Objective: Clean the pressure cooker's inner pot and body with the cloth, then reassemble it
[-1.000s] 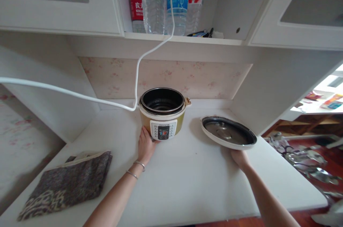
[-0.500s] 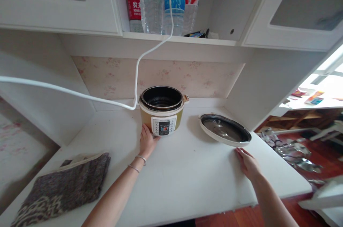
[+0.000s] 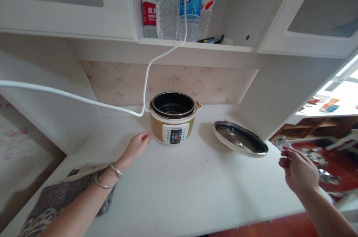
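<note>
Standing upright on a white counter (image 3: 179, 192), an uncovered rice cooker (image 3: 173, 120) sits just ahead and to the right of the left hand (image 3: 137, 145), the nearer one, its fingers loosely bent and grasping nothing visible. Beside the cooker, the upturned lid (image 3: 237, 138) slants lengthwise from rear left to front right, that end towards the right hand (image 3: 300, 171), half-curled, with no visible hold. A folded cloth (image 3: 56, 199) lies at left.
</note>
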### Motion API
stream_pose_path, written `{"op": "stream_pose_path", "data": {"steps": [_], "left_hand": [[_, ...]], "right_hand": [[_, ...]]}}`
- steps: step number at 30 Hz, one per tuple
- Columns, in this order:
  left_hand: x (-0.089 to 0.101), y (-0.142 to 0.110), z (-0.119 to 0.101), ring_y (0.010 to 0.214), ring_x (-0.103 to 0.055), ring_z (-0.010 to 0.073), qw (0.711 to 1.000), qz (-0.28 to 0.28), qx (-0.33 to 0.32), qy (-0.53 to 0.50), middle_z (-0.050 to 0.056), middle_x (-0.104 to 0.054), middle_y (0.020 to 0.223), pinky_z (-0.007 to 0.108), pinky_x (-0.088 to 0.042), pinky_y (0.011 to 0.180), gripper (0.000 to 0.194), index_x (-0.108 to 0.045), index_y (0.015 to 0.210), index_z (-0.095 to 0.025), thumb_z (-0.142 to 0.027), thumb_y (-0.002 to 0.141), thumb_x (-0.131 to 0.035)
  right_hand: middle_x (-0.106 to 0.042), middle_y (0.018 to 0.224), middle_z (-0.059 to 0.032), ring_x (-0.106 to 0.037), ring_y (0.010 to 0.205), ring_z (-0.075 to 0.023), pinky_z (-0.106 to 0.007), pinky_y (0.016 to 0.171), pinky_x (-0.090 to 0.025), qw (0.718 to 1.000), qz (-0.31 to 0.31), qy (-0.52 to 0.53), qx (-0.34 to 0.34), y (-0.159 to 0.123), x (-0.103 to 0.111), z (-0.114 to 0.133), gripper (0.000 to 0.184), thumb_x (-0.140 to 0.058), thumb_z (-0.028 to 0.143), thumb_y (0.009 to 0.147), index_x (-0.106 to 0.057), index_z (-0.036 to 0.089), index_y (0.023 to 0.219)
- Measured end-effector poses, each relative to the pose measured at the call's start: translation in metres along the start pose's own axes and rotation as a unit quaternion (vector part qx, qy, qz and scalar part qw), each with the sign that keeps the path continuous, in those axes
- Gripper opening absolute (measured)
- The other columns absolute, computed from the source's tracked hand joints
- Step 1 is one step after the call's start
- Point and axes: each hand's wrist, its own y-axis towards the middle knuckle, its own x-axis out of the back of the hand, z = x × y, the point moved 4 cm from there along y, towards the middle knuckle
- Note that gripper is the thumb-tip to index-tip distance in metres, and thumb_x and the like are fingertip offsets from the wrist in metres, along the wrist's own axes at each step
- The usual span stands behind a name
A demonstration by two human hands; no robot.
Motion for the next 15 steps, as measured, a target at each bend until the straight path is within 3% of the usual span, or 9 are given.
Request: {"op": "stream_pose_path", "data": {"steps": [1,4,8,12,15], "left_hand": [[0.012,0.005,-0.014,0.081,-0.063,0.0202,1.000,-0.012,-0.014,0.011,0.007,-0.069,0.090,0.028,-0.047,0.071,0.040,-0.063,0.096,-0.017,-0.049,0.084,-0.043],[0.040,0.027,-0.056,0.077,-0.062,0.0205,0.994,-0.046,-0.069,0.067,0.006,-0.069,0.088,0.029,-0.045,0.070,0.042,-0.063,0.093,-0.019,-0.051,0.086,-0.037],[0.049,0.059,-0.096,0.075,-0.062,0.0229,0.988,-0.044,-0.058,0.137,0.008,-0.069,0.084,0.030,-0.043,0.066,0.044,-0.064,0.087,-0.018,-0.049,0.087,-0.032],[0.042,0.083,-0.114,0.081,-0.064,0.0285,0.980,-0.035,-0.008,0.195,0.015,-0.069,0.083,0.033,-0.042,0.067,0.048,-0.065,0.079,-0.015,-0.049,0.086,-0.032],[0.037,0.094,-0.119,0.090,-0.064,0.0326,0.976,-0.057,0.014,0.211,0.020,-0.069,0.089,0.034,-0.044,0.070,0.046,-0.067,0.079,-0.013,-0.052,0.081,-0.042]], "right_hand": [[-0.062,0.087,-0.0092,-0.057,0.056,-0.0157,-0.034,0.043,-0.049,0.999,0.032,-0.007,0.019,-0.008,-0.019,0.016,0.016,-0.070,0.039,0.062,-0.066,0.031,0.075],[-0.057,0.067,-0.0015,-0.050,0.048,-0.0098,-0.024,0.037,-0.040,0.973,0.218,-0.054,0.047,-0.038,-0.091,0.050,0.026,-0.072,0.040,0.064,-0.067,0.022,0.081],[-0.062,0.073,-0.0020,-0.050,0.046,-0.0076,-0.020,0.041,-0.040,0.916,0.357,-0.169,0.072,-0.081,-0.187,0.069,0.030,-0.063,0.043,0.075,-0.064,0.018,0.090],[-0.066,0.083,-0.0057,-0.055,0.049,-0.0088,-0.019,0.042,-0.040,0.857,0.400,-0.307,0.104,-0.103,-0.269,0.070,0.032,-0.054,0.043,0.082,-0.060,0.017,0.098],[-0.065,0.075,-0.0090,-0.058,0.052,-0.0134,-0.023,0.046,-0.042,0.807,0.389,-0.430,0.111,-0.103,-0.309,0.063,0.040,-0.047,0.048,0.085,-0.062,0.013,0.095]]}}
